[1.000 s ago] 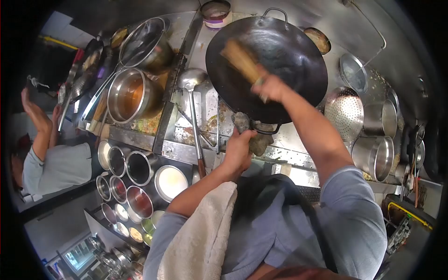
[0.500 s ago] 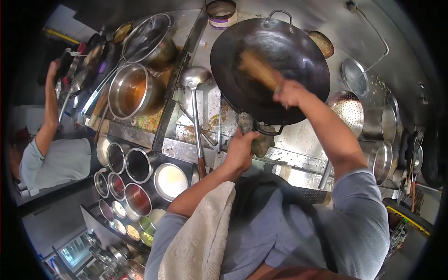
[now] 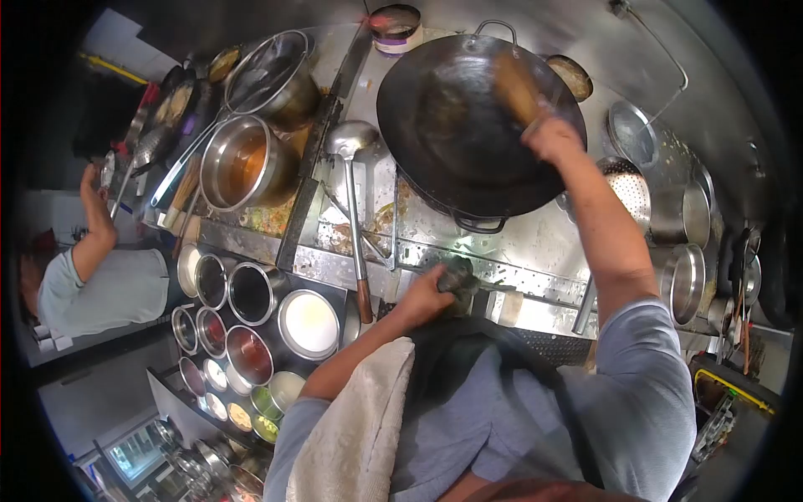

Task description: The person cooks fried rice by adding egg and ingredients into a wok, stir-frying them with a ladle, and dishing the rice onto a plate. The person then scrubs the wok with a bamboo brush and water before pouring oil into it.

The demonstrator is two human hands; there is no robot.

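Note:
My right hand is closed around a bamboo wok brush, whose bristle end is blurred over the far right inside of the wok. The large dark wok has a loop handle on its near side and another on its far side. My left hand is closed on a dark, crumpled rag. Hand and rag are close to my body, apart from the near handle. Left of the wok lies a steel ladle with a wooden grip.
Steel pots stand to the left, one holding brown liquid. Several seasoning containers fill the lower left. A perforated strainer and more pots are at the right. A co-worker's arm reaches up at the far left.
My left hand has drawn back with the rag from the wok's near handle toward my body. My right hand and the brush have moved up and right within the wok.

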